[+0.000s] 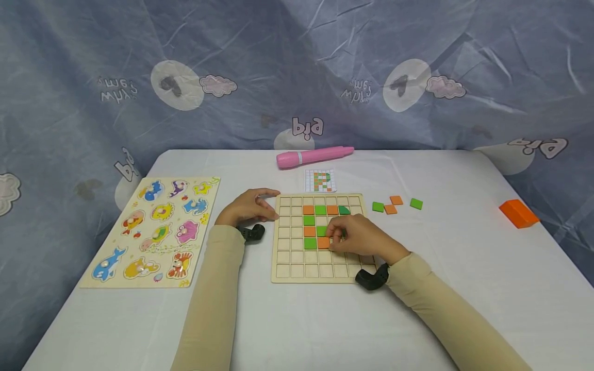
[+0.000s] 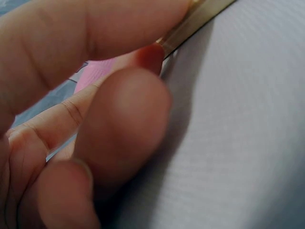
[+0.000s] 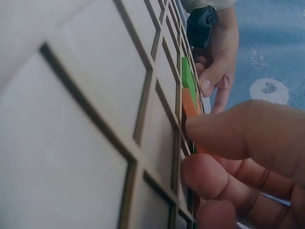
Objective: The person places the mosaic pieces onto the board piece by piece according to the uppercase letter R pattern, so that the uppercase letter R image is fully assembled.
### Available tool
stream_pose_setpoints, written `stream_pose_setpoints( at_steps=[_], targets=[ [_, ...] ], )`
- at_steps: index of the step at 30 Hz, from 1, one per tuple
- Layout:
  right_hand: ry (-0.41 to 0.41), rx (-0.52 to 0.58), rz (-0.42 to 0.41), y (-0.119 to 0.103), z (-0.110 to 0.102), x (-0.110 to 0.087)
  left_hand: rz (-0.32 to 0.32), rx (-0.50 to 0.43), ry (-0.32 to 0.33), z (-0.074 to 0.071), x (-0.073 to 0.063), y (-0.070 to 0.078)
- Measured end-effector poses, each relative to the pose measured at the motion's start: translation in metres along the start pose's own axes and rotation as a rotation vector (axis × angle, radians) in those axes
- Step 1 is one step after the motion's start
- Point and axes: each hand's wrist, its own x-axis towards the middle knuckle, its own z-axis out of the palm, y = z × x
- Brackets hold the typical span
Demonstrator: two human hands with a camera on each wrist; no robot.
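A wooden grid board [image 1: 297, 270] lies on the white table, with orange and green square tiles set in some of its cells. My right hand [image 1: 357, 236] is over the board's middle, thumb and fingertips pinching at the right edge of an orange tile [image 1: 323, 243]. In the right wrist view, the thumb covers one end of an orange tile [image 3: 188, 100] beside a green tile [image 3: 186, 71]. My left hand [image 1: 248, 208] touches the board's left edge near the far corner with thumb and forefinger apart. A dark green rounded piece [image 1: 344, 210] sits in the top tile row.
Several loose tiles, among them a green tile [image 1: 416, 204], lie right of the board. Behind it are a pattern card [image 1: 320, 181] and a pink marker-shaped object [image 1: 320, 156]. A sea-animal puzzle [image 1: 158, 232] lies left; an orange block [image 1: 518, 214] stands at far right.
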Motion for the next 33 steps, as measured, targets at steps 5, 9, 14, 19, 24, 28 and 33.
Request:
stream_pose_setpoints(
  at_steps=[5,9,14,19,24,28,33],
  targets=[
    [0.000,-0.006,0.002,0.001,0.001,0.000,-0.002,-0.004,0.003,0.000,0.001,0.001],
    [0.001,-0.005,0.007,0.002,0.002,0.000,-0.008,-0.015,0.000,0.000,0.001,0.001],
    [0.001,0.001,0.008,0.002,0.003,0.000,-0.020,-0.020,0.005,0.001,0.001,0.000],
    [0.000,0.006,0.002,0.002,0.003,-0.001,-0.018,-0.023,0.007,0.000,0.002,-0.001],
    [-0.012,0.025,-0.009,0.005,0.000,-0.002,-0.014,-0.036,0.000,0.001,0.001,-0.001],
    [-0.028,0.091,-0.043,0.010,-0.007,-0.005,-0.013,-0.031,-0.003,0.001,0.002,-0.001],
    [-0.018,0.205,-0.056,0.019,-0.020,-0.008,-0.022,-0.024,0.003,0.001,0.002,0.000]
  ],
)
